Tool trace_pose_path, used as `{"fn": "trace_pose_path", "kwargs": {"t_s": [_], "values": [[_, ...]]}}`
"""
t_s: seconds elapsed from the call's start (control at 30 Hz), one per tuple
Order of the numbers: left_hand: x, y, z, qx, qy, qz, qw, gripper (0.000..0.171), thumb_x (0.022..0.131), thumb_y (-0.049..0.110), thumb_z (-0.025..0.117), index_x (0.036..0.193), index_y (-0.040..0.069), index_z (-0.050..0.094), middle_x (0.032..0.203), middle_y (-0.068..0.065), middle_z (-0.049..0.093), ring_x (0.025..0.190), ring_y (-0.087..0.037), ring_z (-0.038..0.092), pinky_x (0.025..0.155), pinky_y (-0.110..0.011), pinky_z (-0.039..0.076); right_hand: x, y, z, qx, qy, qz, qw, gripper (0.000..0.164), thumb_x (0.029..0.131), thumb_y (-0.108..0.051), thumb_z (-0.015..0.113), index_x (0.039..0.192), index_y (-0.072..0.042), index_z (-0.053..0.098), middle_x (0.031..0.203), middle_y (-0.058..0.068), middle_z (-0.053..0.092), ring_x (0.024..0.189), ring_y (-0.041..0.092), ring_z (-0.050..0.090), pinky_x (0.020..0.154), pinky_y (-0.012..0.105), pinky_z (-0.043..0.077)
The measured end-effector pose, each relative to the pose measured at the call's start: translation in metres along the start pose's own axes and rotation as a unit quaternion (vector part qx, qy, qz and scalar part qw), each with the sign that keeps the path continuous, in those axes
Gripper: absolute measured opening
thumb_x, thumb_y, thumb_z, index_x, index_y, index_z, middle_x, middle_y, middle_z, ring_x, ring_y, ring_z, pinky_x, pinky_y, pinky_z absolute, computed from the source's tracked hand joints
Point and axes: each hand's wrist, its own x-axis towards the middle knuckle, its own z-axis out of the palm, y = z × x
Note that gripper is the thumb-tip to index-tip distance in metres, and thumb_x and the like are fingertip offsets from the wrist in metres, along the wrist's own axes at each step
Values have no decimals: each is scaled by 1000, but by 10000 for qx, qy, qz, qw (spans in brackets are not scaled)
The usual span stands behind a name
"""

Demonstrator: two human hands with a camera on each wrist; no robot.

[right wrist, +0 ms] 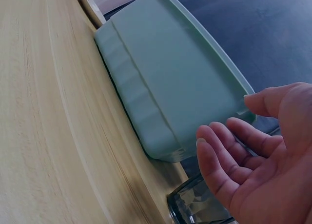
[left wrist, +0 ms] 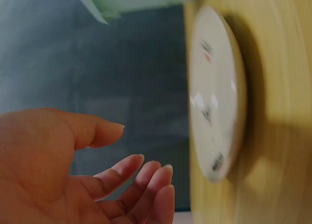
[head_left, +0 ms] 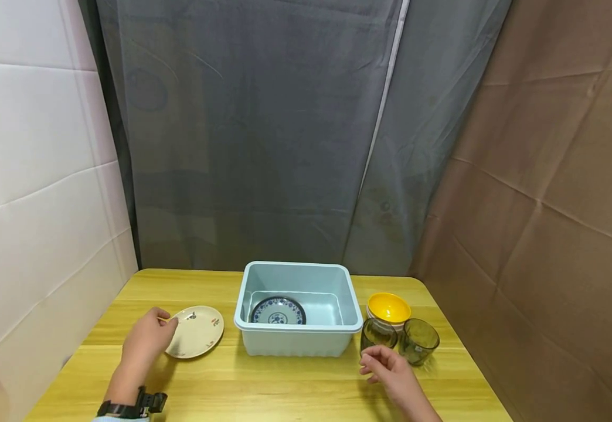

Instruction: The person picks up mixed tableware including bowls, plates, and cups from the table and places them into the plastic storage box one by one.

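Observation:
My left hand (head_left: 149,337) hovers at the left side of a cream plate (head_left: 196,332) with small floral prints, which lies on the table. In the left wrist view a gap shows between the loosely bent fingers (left wrist: 155,177) and that plate. My right hand (head_left: 390,372) hangs in front of two dark see-through glasses (head_left: 378,332), holding nothing. The right wrist view has its fingers relaxed and the palm bare, beside the corner of a light blue-green plastic basin (head_left: 295,344). Inside the basin, toward its left, lies a plate with a blue floral pattern (head_left: 278,310).
Behind the glasses stands a yellow bowl (head_left: 388,306), stacked on a pale one that is mostly covered. Grey cloth (head_left: 242,135) hangs at the back of the wooden table (head_left: 242,392), a white sheet at the left and a brown one (head_left: 559,193) at the right.

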Motion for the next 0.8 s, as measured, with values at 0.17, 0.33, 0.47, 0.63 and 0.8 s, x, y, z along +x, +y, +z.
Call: {"fn": "trace_pose_path", "kwargs": {"t_s": [0.17, 0.33, 0.47, 0.63, 0.8], "values": [[18, -11, -1, 462, -46, -157, 9988, 52, 107, 28, 61, 132, -17, 55, 124, -39, 66, 103, -50, 69, 81, -60, 56, -2, 0, 0, -6, -98, -20, 9999, 31, 112, -21, 69, 125, 6, 68, 108, 14, 74, 98, 25, 75, 85, 43, 64], [26, -18, -2, 764, -358, -342, 9959, 58, 105, 28, 64, 131, -22, 52, 123, -43, 64, 100, -49, 67, 83, -59, 57, -3, 3, -1, 27, -286, -87, 9995, 30, 113, -20, 67, 125, 7, 68, 106, 11, 75, 97, 25, 75, 84, 42, 64], [27, -21, -1, 888, -714, -471, 9924, 49, 103, 26, 67, 116, -20, 59, 101, -31, 67, 86, -38, 63, 76, -50, 55, -3, 4, -2, 103, -360, -87, 9993, 30, 113, -19, 66, 125, 8, 67, 106, 12, 74, 97, 25, 75, 85, 42, 64], [24, -24, 3, 803, -900, -482, 9915, 35, 103, 20, 68, 106, -15, 65, 88, -18, 65, 81, -33, 60, 72, -43, 51, -3, 3, -4, 165, -445, -15, 9989, 31, 113, -22, 66, 124, 7, 66, 107, 12, 73, 98, 26, 74, 85, 43, 63], [23, -26, 6, 739, -821, -424, 9930, 34, 103, 15, 69, 111, -18, 63, 96, -24, 67, 86, -36, 61, 78, -48, 52, -6, 0, -4, 144, -456, -7, 9989, 29, 113, -23, 66, 123, 5, 67, 107, 12, 73, 98, 26, 73, 85, 43, 63]]}}
